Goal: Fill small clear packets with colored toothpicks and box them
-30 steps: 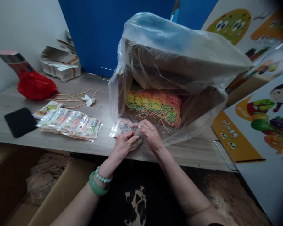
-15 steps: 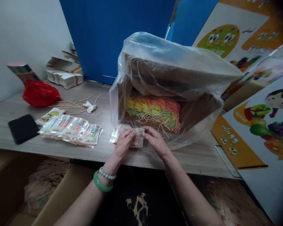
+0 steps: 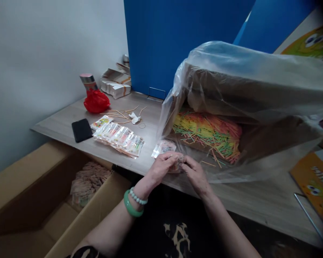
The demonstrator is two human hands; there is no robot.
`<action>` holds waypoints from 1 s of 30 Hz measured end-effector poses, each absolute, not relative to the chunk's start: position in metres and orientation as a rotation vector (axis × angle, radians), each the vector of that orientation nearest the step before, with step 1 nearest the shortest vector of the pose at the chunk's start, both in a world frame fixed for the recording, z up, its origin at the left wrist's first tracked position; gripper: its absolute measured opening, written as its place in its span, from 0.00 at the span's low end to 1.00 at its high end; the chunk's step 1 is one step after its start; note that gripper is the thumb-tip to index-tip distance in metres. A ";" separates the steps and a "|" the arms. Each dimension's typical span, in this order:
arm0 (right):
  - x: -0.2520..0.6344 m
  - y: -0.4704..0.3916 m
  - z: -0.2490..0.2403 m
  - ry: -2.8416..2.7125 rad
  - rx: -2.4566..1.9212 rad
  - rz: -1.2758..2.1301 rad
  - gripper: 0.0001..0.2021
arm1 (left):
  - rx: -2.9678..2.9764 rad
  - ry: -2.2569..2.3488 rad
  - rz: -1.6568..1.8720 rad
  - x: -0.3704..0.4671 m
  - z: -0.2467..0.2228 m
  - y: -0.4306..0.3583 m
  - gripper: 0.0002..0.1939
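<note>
Left hand [image 3: 160, 167] — fingers closed on one side of a small clear packet [image 3: 175, 167]; right hand [image 3: 196, 175] has fingers curled in on its other side. Packet sits between both hands, over the table's near edge, in front of the plastic-lined box [image 3: 212, 80] of coloured sticks [image 3: 207, 134]. Loose packets [image 3: 164, 146] lie just beyond the left hand. Further left on the table [image 3: 148, 140] — a row of filled packets [image 3: 120, 138], a black phone [image 3: 82, 130] beside it.

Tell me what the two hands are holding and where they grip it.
The left hand and right hand hold a small clear packet between them, by its left and right sides.
</note>
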State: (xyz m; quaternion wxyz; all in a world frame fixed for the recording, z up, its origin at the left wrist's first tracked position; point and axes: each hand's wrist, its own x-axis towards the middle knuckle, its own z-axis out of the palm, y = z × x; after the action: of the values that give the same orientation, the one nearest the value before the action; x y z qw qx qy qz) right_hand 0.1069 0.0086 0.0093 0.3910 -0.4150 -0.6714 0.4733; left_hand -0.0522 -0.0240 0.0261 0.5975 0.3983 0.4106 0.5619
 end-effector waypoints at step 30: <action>0.071 -0.015 -0.006 -1.642 -1.067 1.318 0.09 | 0.978 1.128 1.411 -0.089 0.019 -0.036 0.09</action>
State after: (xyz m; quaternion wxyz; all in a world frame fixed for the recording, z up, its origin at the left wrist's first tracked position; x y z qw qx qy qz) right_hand 0.0709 -0.0149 -0.0057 0.3807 -0.4182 -0.6431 0.5163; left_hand -0.0893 -0.0360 0.0191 0.5171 0.4074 0.4700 0.5879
